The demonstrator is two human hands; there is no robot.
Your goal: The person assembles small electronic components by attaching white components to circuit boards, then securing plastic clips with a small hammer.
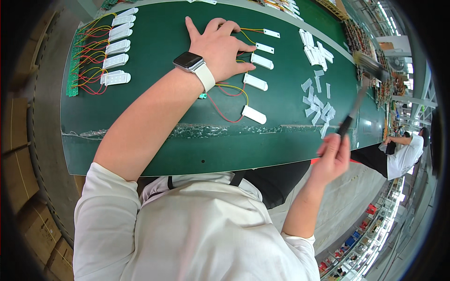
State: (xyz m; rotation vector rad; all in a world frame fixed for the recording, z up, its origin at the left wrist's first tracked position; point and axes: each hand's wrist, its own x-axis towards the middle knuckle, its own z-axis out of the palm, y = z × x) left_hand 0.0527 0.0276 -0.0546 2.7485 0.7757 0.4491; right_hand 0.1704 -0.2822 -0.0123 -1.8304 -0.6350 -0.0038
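My left hand (218, 47) lies palm down on the green work surface, fingers spread, with a watch on its wrist. Two of its fingertips reach the inner ends of white strip-shaped pieces (255, 82) wired in red and yellow. A bit of green circuit board (202, 95) shows beside the wrist; whatever lies beneath the palm is hidden. Raised over the table's right side, my right hand (333, 157) is closed round the black grip of a hammer (345, 126). Motion blurs the hammer's crosswise head.
On the left, a green board strip (75, 63) is wired to several white pieces (116, 61). White parts (315, 49) are heaped at the right, above scattered small translucent strips (318, 107). Cardboard boxes (18, 173) stand left of the table; another person (403, 152) is farther right.
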